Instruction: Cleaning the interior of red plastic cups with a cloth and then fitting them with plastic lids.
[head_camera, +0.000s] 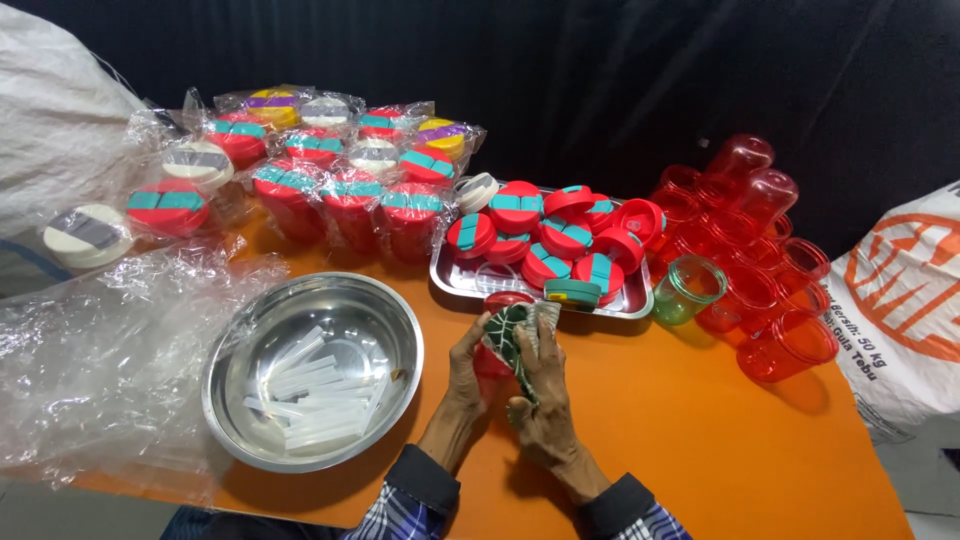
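red plastic shows between the fingers: a small red cup is gripped low in the left hand, fingers curled round its side, its rim pointing away toward the tray. the right hand closes on a green patterned cloth, pressing it against the cup's upper side, so the two hands meet around the cup above the orange table. just beyond the fingertips stands a steel tray heaped with red lids with teal tabs. right of the right hand's fingers, a green glass cup stands beside a stack of red cups. left of the left hand's fingers sits a steel bowl holding clear plastic sticks. farther past it, wrapped lidded cups lie in clear plastic, with loose clear wrap nearer the table edge.
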